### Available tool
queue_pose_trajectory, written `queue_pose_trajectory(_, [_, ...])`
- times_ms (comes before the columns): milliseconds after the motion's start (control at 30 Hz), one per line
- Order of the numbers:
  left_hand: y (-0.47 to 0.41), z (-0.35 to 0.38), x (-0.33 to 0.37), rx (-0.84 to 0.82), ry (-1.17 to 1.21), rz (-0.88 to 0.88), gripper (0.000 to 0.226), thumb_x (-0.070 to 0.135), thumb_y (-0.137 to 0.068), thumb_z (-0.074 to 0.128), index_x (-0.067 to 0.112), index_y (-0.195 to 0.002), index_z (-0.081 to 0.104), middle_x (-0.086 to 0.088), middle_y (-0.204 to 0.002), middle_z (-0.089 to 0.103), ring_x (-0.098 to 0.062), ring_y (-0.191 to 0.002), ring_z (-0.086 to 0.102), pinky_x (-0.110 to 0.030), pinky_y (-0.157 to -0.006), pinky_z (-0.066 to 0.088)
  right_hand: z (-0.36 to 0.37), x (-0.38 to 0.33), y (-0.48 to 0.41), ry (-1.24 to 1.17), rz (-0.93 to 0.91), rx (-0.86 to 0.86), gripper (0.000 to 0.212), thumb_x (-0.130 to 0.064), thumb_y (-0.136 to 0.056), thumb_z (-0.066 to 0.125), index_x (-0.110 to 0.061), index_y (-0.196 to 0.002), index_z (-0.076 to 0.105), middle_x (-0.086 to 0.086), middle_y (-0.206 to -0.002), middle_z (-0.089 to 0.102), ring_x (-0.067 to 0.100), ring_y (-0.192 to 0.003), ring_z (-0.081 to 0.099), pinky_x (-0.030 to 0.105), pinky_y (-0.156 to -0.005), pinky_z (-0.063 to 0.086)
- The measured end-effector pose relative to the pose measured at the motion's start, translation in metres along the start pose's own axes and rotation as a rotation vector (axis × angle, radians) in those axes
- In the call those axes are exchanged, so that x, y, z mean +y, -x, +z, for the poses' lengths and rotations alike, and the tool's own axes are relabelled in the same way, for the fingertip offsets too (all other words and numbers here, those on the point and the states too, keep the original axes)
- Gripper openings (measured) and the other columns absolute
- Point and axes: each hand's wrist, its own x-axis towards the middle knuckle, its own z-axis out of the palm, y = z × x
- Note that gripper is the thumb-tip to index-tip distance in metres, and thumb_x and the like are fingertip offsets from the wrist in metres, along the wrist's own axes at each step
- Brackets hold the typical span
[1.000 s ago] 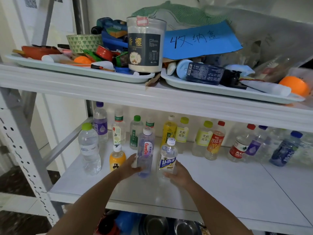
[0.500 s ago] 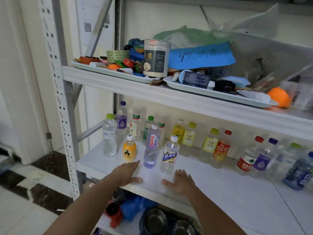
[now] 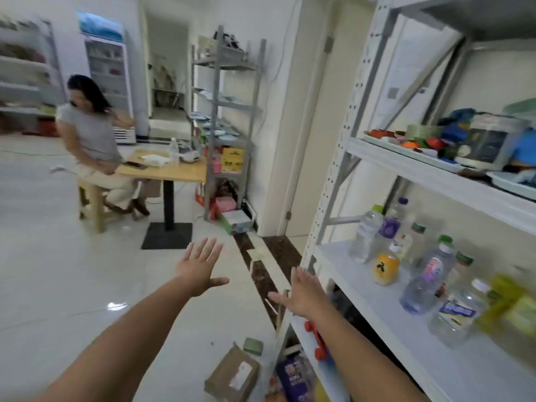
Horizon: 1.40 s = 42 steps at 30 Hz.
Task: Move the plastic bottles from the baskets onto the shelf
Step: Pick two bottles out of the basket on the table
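Note:
The white shelf (image 3: 385, 311) runs along the right, with several plastic bottles standing on it: a clear one with a pink label (image 3: 426, 281), a small orange one (image 3: 385, 268), a clear one with a blue label (image 3: 456, 313) and a green-capped one (image 3: 367, 232). My left hand (image 3: 197, 268) is held out over the floor, fingers spread, holding nothing. My right hand (image 3: 303, 291) is spread too, just left of the shelf's front corner, empty. No basket is in view.
A cardboard box (image 3: 233, 377) lies on the floor below my arms. A wooden table (image 3: 165, 169) with a seated person (image 3: 90, 137) stands at the back left. A grey rack (image 3: 226, 117) stands against the far wall. Trays of clutter (image 3: 435, 152) fill the upper shelf.
Both hands have let go of the two bottles and pulled back off the shelf. The view has swung left, away from the shelf and toward the room.

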Motion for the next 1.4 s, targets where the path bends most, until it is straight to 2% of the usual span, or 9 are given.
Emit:
queue_pose_trajectory(300, [0.248, 0.0, -0.23, 0.036, 0.012, -0.694, 0.089, 0.069, -0.091, 0.029, 0.019, -0.153, -0.011, -0.003, -0.161, -0.017, -0.022, -0.148, -0.015, -0.043, -0.121, -0.007, -0.015, -0.318, 0.01, 0.01, -0.671, 0.077, 0.107, -0.078, -0.083, 0.037, -0.007, -0.154, -0.002, 0.008, -0.163, -0.004, 0.021, -0.15, -0.005, 0.039, -0.121, 0.0])
queue_pose_trajectory(500, [0.427, 0.013, -0.315, 0.003, 0.057, -1.067, 0.09, 0.066, -0.092, 0.033, 0.017, -0.154, -0.01, -0.004, -0.161, -0.015, -0.024, -0.149, -0.014, -0.045, -0.12, -0.005, 0.008, -0.501, 0.074, 0.052, -1.039, 0.118, 0.104, -0.075, -0.084, 0.04, -0.004, -0.153, 0.007, 0.011, -0.161, 0.008, 0.024, -0.149, 0.008, 0.041, -0.12, 0.01])
queue_pose_trajectory(600, [0.497, 0.028, -0.336, 0.016, 0.044, -1.214, 0.092, 0.068, -0.09, 0.035, 0.018, -0.154, -0.009, -0.004, -0.161, -0.015, -0.024, -0.149, -0.012, -0.044, -0.12, -0.006, 0.024, -0.568, 0.105, 0.064, -1.187, 0.162, 0.101, -0.077, -0.081, 0.041, -0.003, -0.147, 0.021, 0.013, -0.153, 0.026, 0.026, -0.142, 0.024, 0.042, -0.115, 0.021])
queue_pose_trajectory(667, [0.532, 0.039, -0.342, -0.023, 0.041, -1.275, 0.093, 0.07, -0.09, 0.033, 0.018, -0.154, -0.01, -0.004, -0.161, -0.015, -0.023, -0.149, -0.011, -0.044, -0.119, -0.007, 0.036, -0.601, 0.122, 0.078, -1.255, 0.146, 0.101, -0.078, -0.08, 0.041, -0.003, -0.146, 0.023, 0.012, -0.149, 0.029, 0.026, -0.138, 0.028, 0.041, -0.112, 0.024])
queue_pose_trajectory(867, [0.605, 0.07, -0.357, -0.089, 0.101, -1.416, 0.096, 0.071, -0.089, 0.032, 0.016, -0.153, -0.011, -0.005, -0.161, -0.018, -0.023, -0.148, -0.015, -0.044, -0.119, -0.006, 0.074, -0.668, 0.148, 0.138, -1.321, 0.01, 0.105, -0.078, -0.081, 0.042, -0.005, -0.152, 0.013, 0.011, -0.159, 0.016, 0.025, -0.146, 0.018, 0.041, -0.119, 0.018])
queue_pose_trajectory(1067, [0.6, 0.094, -0.378, -0.12, 0.25, -1.45, 0.091, 0.067, -0.091, 0.034, 0.014, -0.154, -0.006, -0.007, -0.162, -0.012, -0.024, -0.149, -0.012, -0.042, -0.12, -0.002, 0.099, -0.715, 0.143, 0.143, -1.298, -0.169, 0.104, -0.075, -0.083, 0.044, -0.01, -0.154, 0.003, 0.007, -0.163, 0.008, 0.023, -0.148, 0.014, 0.043, -0.12, 0.017])
queue_pose_trajectory(1233, [0.571, 0.115, -0.405, -0.124, 0.35, -1.457, 0.08, 0.062, -0.092, 0.042, 0.018, -0.154, 0.016, -0.006, -0.162, 0.009, -0.024, -0.149, 0.007, -0.041, -0.12, 0.011, 0.115, -0.758, 0.117, 0.071, -1.226, -0.311, 0.092, -0.069, -0.087, 0.045, -0.007, -0.151, 0.021, 0.012, -0.155, 0.031, 0.028, -0.139, 0.035, 0.039, -0.11, 0.034])
queue_pose_trajectory(1333, [0.557, 0.125, -0.423, -0.164, 0.353, -1.462, 0.079, 0.062, -0.091, 0.044, 0.02, -0.153, 0.02, -0.005, -0.161, 0.016, -0.024, -0.147, 0.016, -0.042, -0.119, 0.019, 0.122, -0.784, 0.098, 0.085, -1.312, -0.284, 0.079, -0.063, -0.086, 0.053, -0.012, -0.143, 0.034, 0.009, -0.144, 0.045, 0.027, -0.127, 0.047, 0.037, -0.101, 0.042])
queue_pose_trajectory(1400, [0.552, 0.129, -0.436, -0.209, 0.354, -1.488, 0.081, 0.064, -0.09, 0.044, 0.019, -0.153, 0.02, -0.005, -0.16, 0.017, -0.025, -0.147, 0.016, -0.042, -0.118, 0.022, 0.126, -0.804, 0.087, 0.139, -1.392, -0.258, 0.076, -0.06, -0.086, 0.057, -0.014, -0.142, 0.035, 0.009, -0.144, 0.044, 0.027, -0.128, 0.045, 0.037, -0.103, 0.041])
